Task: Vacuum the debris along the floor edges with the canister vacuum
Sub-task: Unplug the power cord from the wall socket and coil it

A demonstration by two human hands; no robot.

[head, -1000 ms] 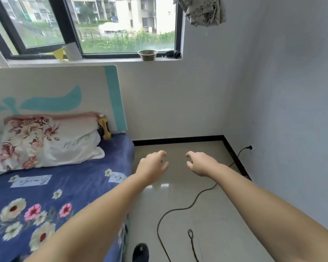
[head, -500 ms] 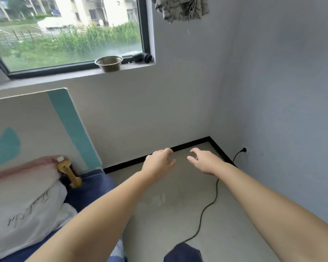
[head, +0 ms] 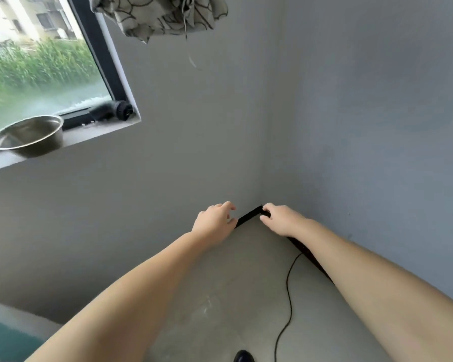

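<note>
Your left hand and right hand hover loosely curled, holding nothing, above glossy floor, thin black cord snaking.

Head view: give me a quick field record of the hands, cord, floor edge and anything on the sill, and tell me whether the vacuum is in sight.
left hand: held out toward the corner, fingers loosely curled, holds nothing
right hand: held out beside it, fingers loosely curled, holds nothing
black baseboard: runs along both walls and meets at the corner, partly hidden by the hands
power cord: trails over the floor near the right wall
windowsill: carries a metal bowl and a black object
canister vacuum: not in view
</note>
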